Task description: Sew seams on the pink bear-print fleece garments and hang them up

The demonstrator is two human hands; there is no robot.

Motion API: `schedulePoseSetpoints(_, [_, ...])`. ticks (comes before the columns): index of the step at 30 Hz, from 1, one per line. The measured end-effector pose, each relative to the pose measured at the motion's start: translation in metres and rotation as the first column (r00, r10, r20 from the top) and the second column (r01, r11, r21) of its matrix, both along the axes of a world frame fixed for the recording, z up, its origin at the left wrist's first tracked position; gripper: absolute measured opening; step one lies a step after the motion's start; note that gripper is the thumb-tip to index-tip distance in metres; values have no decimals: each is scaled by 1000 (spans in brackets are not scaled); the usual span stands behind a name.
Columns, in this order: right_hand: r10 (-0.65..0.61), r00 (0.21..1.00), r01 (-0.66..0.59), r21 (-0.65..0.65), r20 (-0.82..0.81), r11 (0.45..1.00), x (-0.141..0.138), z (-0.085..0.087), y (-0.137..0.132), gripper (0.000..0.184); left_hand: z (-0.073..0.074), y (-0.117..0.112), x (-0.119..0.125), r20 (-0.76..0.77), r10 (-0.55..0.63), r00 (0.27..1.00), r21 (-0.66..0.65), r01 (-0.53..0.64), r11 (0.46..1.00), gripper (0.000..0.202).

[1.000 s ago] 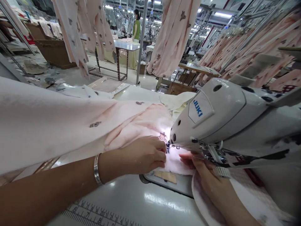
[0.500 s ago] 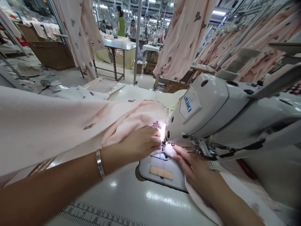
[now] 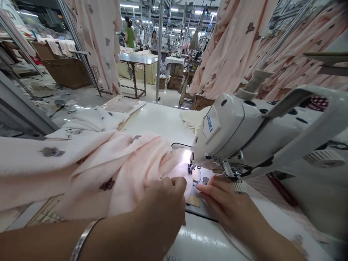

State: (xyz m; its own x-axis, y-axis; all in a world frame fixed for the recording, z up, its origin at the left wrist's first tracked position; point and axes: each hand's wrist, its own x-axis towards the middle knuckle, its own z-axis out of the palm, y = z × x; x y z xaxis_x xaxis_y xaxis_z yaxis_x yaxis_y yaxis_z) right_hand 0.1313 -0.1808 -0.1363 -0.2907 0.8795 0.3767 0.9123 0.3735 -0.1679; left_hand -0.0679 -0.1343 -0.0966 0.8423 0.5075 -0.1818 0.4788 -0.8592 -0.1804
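Note:
A pale pink fabric [image 3: 114,170] with small dark prints lies bunched on the white table [image 3: 157,119], its edge reaching the needle area of a white sewing machine [image 3: 244,130]. My left hand [image 3: 163,206] is closed on the fabric's edge just left of the lit needle. A silver bangle [image 3: 81,239] sits on that wrist. My right hand [image 3: 225,203] lies with fingers stretched flat on the machine bed, below the machine head, fingertips pointing towards the needle plate [image 3: 197,177].
More pink printed cloth hangs from overhead rails [image 3: 233,47] at the left and right. Folded white pieces [image 3: 92,119] lie at the table's far left. Beyond stand a worktable [image 3: 138,59], cardboard boxes [image 3: 65,70] and people at work.
My left hand drew back from the needle towards me, pulling the pink fabric with it. The right hand slid out from under the machine head. The needle plate now shows.

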Motion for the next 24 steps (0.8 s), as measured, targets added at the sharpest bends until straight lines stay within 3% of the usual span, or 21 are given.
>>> schedulePoseSetpoints(3, [81, 996, -82, -26, -49, 996, -7, -1, -1, 17, -6, 8, -1, 92, -29, 995, 27, 27, 999, 47])
schedulePoseSetpoints(7, [52, 998, -55, -74, -39, 996, -9, -2, 0, 17, -19, 20, -6, 236, -71, 969, 22, 67, 997, 55])
schedulePoseSetpoints(9, [46, 998, -49, -67, -45, 997, -8, -3, 1, 18, -17, 28, -7, 313, -66, 947, -3, 71, 997, 56])
schedulePoseSetpoints(13, [41, 998, -45, -60, -53, 997, -6, -7, 1, 18, -4, 41, -9, 387, -115, 915, -41, 142, 989, 31])
schedulePoseSetpoints(18, [44, 994, -49, -52, -101, 997, -3, -13, 1, 17, 0, 74, -22, 484, -76, 872, -37, 108, 993, 34])
schedulePoseSetpoints(20, [43, 995, -49, -64, -86, 997, -1, -13, 2, 18, 16, 99, -38, 498, 5, 867, -68, 33, 997, 24])
schedulePoseSetpoints(22, [36, 998, -41, -90, -59, 995, 1, -10, 3, 19, 47, 119, -64, 540, 148, 829, -46, -147, 988, 39])
schedulePoseSetpoints(24, [46, 998, -50, -109, -37, 993, 2, -7, 3, 20, 79, 119, -95, 585, 222, 780, 7, -279, 960, 53])
